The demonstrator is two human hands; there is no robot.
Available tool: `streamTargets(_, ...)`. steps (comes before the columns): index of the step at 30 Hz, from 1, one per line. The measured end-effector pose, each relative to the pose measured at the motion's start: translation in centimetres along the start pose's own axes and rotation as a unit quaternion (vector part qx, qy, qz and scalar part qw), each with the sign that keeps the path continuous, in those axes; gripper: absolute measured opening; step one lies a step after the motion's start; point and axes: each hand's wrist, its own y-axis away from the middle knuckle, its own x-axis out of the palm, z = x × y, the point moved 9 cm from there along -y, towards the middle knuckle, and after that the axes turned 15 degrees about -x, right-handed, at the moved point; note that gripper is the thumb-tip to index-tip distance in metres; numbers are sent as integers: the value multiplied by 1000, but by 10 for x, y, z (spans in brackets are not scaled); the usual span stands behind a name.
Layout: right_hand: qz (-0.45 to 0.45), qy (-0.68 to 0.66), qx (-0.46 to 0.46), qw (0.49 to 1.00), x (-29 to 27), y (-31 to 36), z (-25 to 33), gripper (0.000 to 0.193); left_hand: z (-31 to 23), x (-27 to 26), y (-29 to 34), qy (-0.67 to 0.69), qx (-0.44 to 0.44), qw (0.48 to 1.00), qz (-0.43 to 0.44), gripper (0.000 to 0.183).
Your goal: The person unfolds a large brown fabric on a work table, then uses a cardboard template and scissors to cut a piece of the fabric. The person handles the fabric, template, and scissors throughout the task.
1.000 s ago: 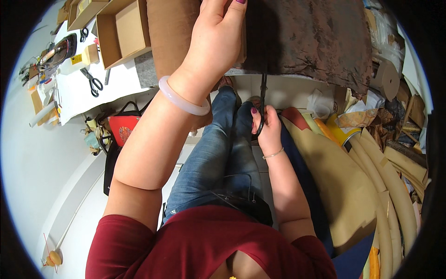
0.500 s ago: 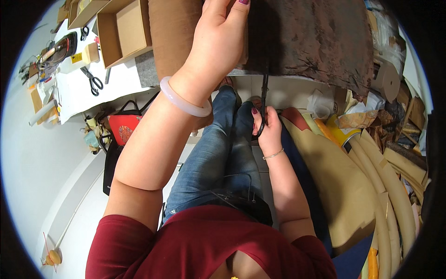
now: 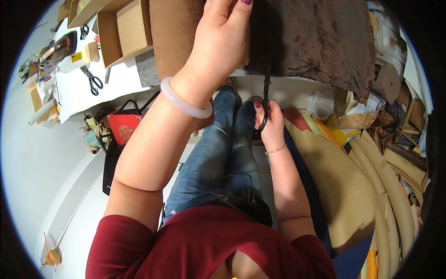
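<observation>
My right hand point(image 3: 273, 126) grips the black handle of a pair of scissors point(image 3: 266, 95) just past the table's near edge. Its blades point away from me, up against the dark brown mottled sheet point(image 3: 325, 37) that hangs over that edge. How far the blades stand apart is lost in the shadow. Over the brown material point(image 3: 171, 42) lies my left hand point(image 3: 220, 42), thumb stretched out and apart from the fingers. The fingertips are cut off by the picture's top edge. A pale bangle circles my left wrist.
Cardboard boxes point(image 3: 123, 30) and another pair of scissors point(image 3: 93, 83) lie on the white table at the left. Below hangs a red and black bag point(image 3: 123, 128). Rolls and sheets of tan material point(image 3: 334, 181) fill the right side, beside a brown roll point(image 3: 386, 81).
My right hand and the scissors have shifted slightly to the right, and the handle stands a little more upright. My left hand has barely moved.
</observation>
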Motion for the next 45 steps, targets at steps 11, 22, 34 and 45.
streamTargets(11,-7,2,9,1000,1,0,0,33,-10,1,4,-42,-4,999,-10,51)
streamTargets(22,-36,69,-5,997,-37,69,35,23,3,-2,-1,-53,-51,997,-19,52)
streamTargets(34,-133,533,-255,796,-84,-113,178,37,10,-11,2,-109,-8,992,-62,49)
streamTargets(45,-53,597,-337,726,-34,-118,246,39,9,-6,7,-127,-47,989,-67,51)
